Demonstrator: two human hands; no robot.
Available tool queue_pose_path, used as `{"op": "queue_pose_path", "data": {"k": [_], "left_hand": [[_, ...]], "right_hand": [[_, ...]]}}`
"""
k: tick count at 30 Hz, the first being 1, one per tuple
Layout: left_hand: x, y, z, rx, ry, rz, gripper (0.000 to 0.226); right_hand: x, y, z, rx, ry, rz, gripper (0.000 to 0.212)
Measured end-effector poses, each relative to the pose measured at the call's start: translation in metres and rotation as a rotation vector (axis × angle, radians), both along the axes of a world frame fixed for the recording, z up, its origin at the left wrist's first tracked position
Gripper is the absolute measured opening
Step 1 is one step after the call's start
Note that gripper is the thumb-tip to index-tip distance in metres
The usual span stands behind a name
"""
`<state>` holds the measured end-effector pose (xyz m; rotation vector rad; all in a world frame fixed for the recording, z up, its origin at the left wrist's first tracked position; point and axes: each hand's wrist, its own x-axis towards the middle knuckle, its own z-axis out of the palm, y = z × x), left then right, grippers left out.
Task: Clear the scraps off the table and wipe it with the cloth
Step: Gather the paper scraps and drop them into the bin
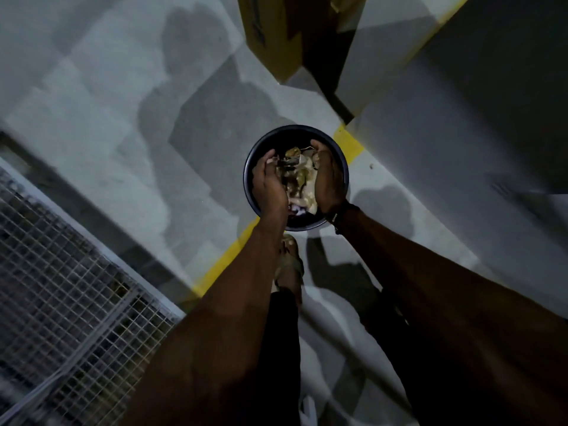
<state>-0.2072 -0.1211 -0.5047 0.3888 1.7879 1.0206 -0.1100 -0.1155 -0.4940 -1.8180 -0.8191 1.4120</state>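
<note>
A round dark bin (261, 146) stands on the grey floor below me. Over its mouth my left hand (269, 182) and my right hand (329, 179) are cupped side by side around a heap of scraps (299, 173): pale paper bits and brownish-green leafy pieces. The fingers of both hands curl round the pile. A dark band sits on my right wrist. No cloth and no table are in view.
A metal mesh grate (70, 305) fills the lower left. A yellow painted line (224, 259) crosses the floor by the bin. A yellowish cardboard box (276, 35) stands at the top. My foot in a sandal (290, 265) is just behind the bin.
</note>
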Motion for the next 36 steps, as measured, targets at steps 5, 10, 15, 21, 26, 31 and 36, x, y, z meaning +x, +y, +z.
{"op": "queue_pose_path", "data": {"k": [5,10,15,21,26,31,36], "left_hand": [[-0.001,-0.005,0.022,-0.025,0.101,-0.118,0.030],[0.002,-0.018,0.051,0.010,0.237,-0.226,0.030],[0.013,-0.041,0.113,0.063,0.229,-0.260,0.020],[0.043,-0.066,0.231,0.154,0.210,-0.220,0.023],[0.092,-0.078,0.338,0.225,0.228,-0.192,0.019],[0.170,-0.087,0.434,0.355,0.258,-0.279,0.018],[0.261,-0.089,0.479,0.421,0.201,-0.391,0.021]], "right_hand": [[0.005,0.007,0.021,-0.030,0.044,0.023,0.057],[0.018,-0.002,0.058,0.009,0.041,0.068,0.055],[0.033,-0.020,0.108,0.038,0.120,0.049,0.046],[0.067,-0.053,0.220,0.096,0.155,0.043,0.055],[0.122,-0.086,0.333,0.175,0.177,0.026,0.051],[0.205,-0.110,0.422,0.249,0.185,-0.074,0.047],[0.314,-0.142,0.480,0.359,0.075,-0.124,0.047]]}}
